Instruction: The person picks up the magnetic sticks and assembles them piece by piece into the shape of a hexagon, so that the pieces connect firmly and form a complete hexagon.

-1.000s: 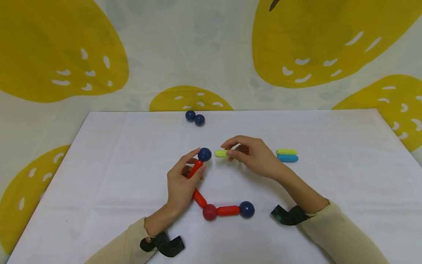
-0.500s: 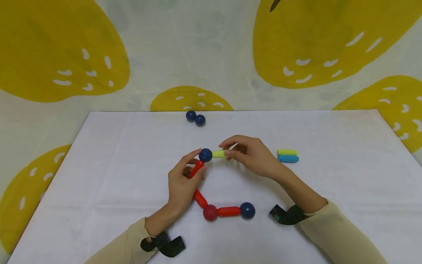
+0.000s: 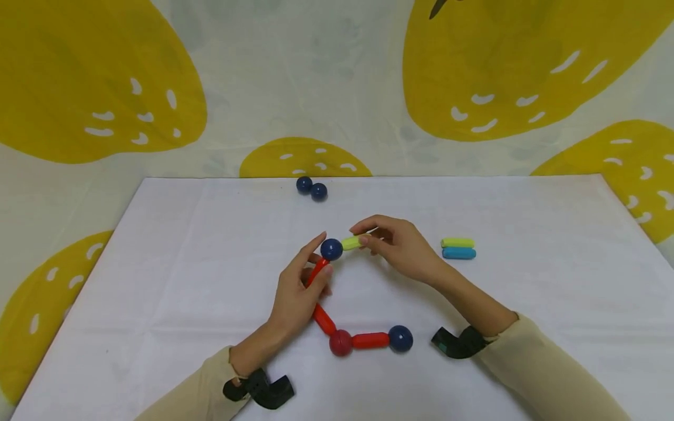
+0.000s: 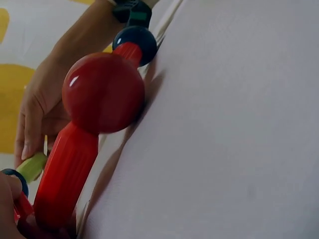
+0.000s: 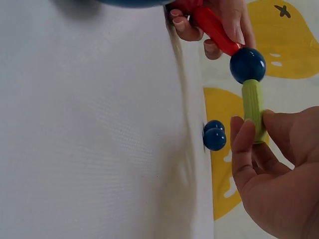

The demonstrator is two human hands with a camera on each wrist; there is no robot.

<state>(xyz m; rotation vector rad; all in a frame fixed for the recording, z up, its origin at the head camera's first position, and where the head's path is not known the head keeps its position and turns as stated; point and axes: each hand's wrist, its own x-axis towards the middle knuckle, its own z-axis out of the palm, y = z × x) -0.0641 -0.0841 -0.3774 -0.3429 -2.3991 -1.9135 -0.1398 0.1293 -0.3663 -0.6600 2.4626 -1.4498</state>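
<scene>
While the left hand (image 3: 296,287), fingers curled, gripped one red rod (image 3: 317,271) over the bench (image 3: 210,245), one blue ball (image 3: 332,249) capped it. One lime rod (image 3: 350,243), touching that ball, was pinched by the right hand (image 3: 402,248); farther right lay a lime-and-blue rod pair (image 3: 458,252).

"Any lettering, numbers, brands or signs to be read?"
"None legible in any view; white strokes (image 3: 99,133) on a yellow printed shape (image 3: 105,58), upper left of the head frame, form no letters."
</scene>
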